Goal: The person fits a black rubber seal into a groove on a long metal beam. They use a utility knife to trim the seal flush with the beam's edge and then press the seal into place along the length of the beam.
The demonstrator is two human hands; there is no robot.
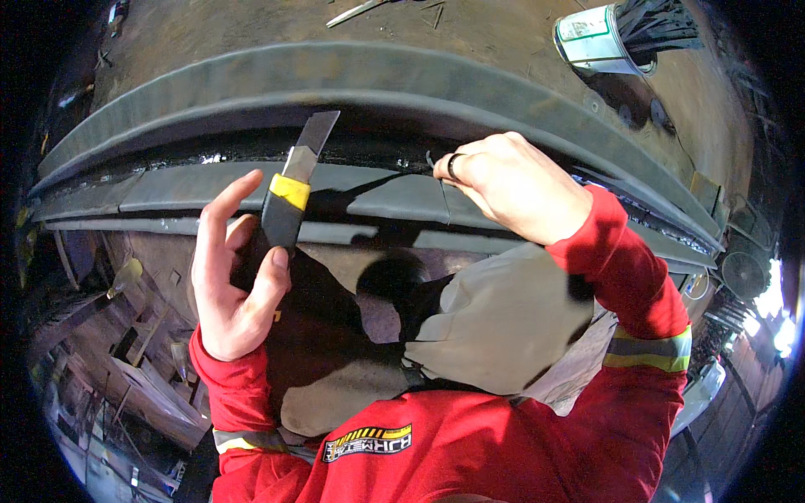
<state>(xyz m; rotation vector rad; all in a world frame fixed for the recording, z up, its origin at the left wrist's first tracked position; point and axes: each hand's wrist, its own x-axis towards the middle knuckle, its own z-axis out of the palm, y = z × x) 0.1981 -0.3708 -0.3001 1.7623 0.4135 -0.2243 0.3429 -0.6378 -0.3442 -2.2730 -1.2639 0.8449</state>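
Note:
My left hand (239, 277) holds a snap-off utility knife (285, 205), its handle black with a yellow collar. The broad blade is out and points up and away, over the long dark grey beam (268, 186). My right hand (516, 184) is closed in a pinch above the beam's dark channel (360, 138). A small thin dark sliver shows at its fingertips, too small to name. Shiny black material lines parts of the channel, and the knife's shadow falls across the beam's near face.
At the far right a white bucket (591, 38) lies tilted, with dark strips sticking out. A pale stick (356, 12) is on the brown floor beyond the beam. Wooden pieces (159, 394) stand at lower left, and a round fan-like object (744, 275) at right.

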